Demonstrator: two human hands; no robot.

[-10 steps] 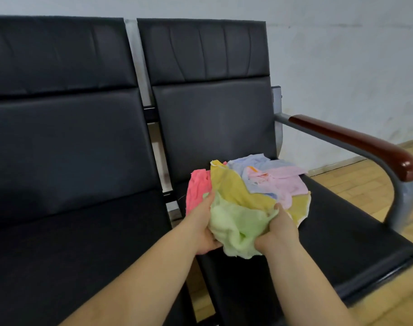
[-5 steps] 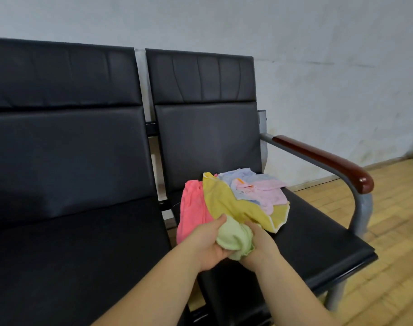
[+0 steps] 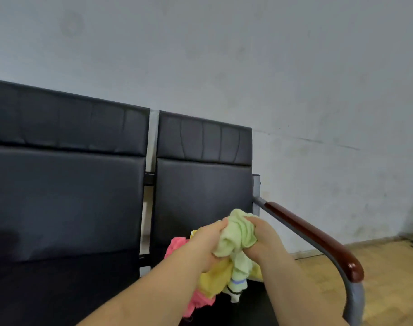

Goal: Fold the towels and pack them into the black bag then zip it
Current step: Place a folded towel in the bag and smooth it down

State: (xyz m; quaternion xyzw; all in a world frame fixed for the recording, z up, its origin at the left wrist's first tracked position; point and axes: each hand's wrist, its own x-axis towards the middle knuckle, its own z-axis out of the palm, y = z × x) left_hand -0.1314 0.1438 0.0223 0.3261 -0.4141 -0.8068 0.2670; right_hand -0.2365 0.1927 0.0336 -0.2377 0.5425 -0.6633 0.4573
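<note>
A crumpled light green towel (image 3: pixel 238 234) is held up in front of the right seat's backrest. My left hand (image 3: pixel 204 245) grips its left side and my right hand (image 3: pixel 263 238) grips its right side. A corner of the towel with a blue stripe hangs down below my hands. Under them, a yellow towel (image 3: pixel 214 278) and a pink towel (image 3: pixel 177 245) lie in a heap on the right seat. The black bag is not in view.
Two black padded chairs (image 3: pixel 66 198) stand joined side by side against a pale wall. The right chair has a grey metal armrest with a brown wooden top (image 3: pixel 313 234). Wooden floor (image 3: pixel 388 278) lies to the right.
Both hands have lifted the green towel up off the heap. The view has tilted upward, so the seat and most of the heap are now low in the frame.
</note>
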